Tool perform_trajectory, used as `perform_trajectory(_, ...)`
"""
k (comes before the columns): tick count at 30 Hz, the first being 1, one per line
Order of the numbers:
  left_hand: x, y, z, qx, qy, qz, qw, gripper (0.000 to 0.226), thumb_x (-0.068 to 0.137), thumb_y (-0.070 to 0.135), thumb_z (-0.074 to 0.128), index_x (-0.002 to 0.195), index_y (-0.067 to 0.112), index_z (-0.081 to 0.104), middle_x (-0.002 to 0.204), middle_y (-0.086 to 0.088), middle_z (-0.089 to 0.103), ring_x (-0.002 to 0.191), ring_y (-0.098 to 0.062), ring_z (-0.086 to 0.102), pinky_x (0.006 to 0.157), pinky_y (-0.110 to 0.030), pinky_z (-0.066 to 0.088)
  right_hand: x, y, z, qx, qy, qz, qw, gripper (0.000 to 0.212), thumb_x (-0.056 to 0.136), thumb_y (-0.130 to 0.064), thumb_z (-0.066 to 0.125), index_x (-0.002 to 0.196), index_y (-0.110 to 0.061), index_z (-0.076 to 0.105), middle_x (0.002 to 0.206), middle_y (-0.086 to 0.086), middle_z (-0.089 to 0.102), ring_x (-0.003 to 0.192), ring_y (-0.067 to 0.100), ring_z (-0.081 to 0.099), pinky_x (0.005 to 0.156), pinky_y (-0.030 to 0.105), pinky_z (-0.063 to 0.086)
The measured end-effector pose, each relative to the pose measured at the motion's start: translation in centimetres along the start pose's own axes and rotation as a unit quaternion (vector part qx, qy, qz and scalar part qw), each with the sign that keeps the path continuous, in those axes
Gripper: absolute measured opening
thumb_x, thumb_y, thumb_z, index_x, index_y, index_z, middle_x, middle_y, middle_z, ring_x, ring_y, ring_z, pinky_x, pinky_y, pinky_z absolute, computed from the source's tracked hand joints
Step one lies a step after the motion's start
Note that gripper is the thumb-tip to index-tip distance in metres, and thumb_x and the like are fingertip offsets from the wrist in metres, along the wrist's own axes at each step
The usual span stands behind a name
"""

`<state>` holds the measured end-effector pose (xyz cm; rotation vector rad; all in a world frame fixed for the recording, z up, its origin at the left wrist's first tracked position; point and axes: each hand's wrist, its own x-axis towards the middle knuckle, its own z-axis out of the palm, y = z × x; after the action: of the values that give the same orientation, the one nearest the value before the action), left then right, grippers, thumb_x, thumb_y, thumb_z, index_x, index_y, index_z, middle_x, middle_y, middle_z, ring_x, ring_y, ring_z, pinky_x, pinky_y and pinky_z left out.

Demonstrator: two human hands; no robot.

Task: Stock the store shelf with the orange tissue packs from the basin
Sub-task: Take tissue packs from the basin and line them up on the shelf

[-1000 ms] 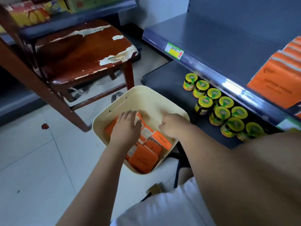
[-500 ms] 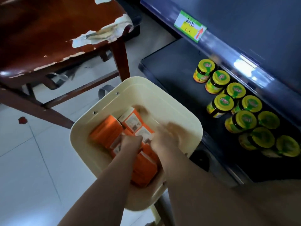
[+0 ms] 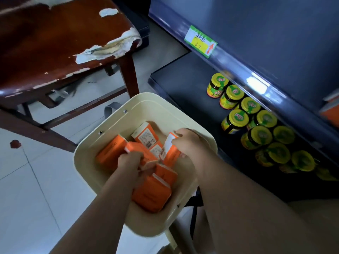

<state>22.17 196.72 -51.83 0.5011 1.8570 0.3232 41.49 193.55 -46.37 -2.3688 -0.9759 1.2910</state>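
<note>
Left hand [image 3: 130,160] fingers wrapped round one orange tissue pack [image 3: 140,150] in the cream plastic basin [image 3: 146,109], right hand [image 3: 189,142] pinching a second pack [image 3: 171,152] by its right edge. Other packs [image 3: 150,195] piled inside.

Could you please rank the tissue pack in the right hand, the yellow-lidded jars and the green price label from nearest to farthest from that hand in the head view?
1. Orange tissue pack, gripped by the right hand.
2. Yellow-lidded jars, on the lower shelf to the right.
3. Green price label, on the upper shelf edge, beyond.
</note>
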Motion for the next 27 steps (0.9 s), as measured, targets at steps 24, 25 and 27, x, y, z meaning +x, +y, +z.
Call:
perform_trajectory(24, -31.1, 8.4, 1.9, -0.218, -0.377, 0.357, 0.826, 0.027, 0.096, 0.017, 0.062, 0.122, 0.015, 0.06, 0.091, -0.006, 0.072, 0.079, -0.018, 0.071, 0.063, -0.033, 0.06, -25.4, -1.3, -24.8, 0.517, 0.131, -0.25, 0.808, 0.034, 0.101, -0.001, 0.036, 0.112, -0.009, 0.066, 0.113, 0.026, 0.068, 0.096, 0.047, 0.072, 0.084, 0.052, 0.062)
perform_trajectory(25, -32.8, 8.9, 2.6, -0.22, -0.394, 0.356, 0.818, 0.025, 0.095, 0.019, 0.062, 0.12, 0.017, 0.06, 0.093, -0.006, 0.071, 0.081, -0.018, 0.07, 0.063, -0.034, 0.06, -26.3, -0.7, -26.1, 0.536, 0.142, -0.251, 0.794, 0.039, 0.098, 0.002, 0.032, 0.112, -0.008, 0.067, 0.111, 0.025, 0.068, 0.097, 0.047, 0.071, 0.085, 0.054, 0.061)
perform_trajectory(27, -36.0, 9.9, 4.0, -0.22, -0.416, 0.365, 0.803, 0.015, 0.094, 0.016, 0.061, 0.109, 0.016, 0.061, 0.091, -0.006, 0.068, 0.081, -0.018, 0.069, 0.062, -0.035, 0.059, -28.0, 0.4, -28.5, 0.566, 0.162, -0.257, 0.766, 0.045, 0.094, 0.005, 0.029, 0.115, -0.005, 0.069, 0.108, 0.024, 0.071, 0.099, 0.047, 0.071, 0.088, 0.055, 0.06)
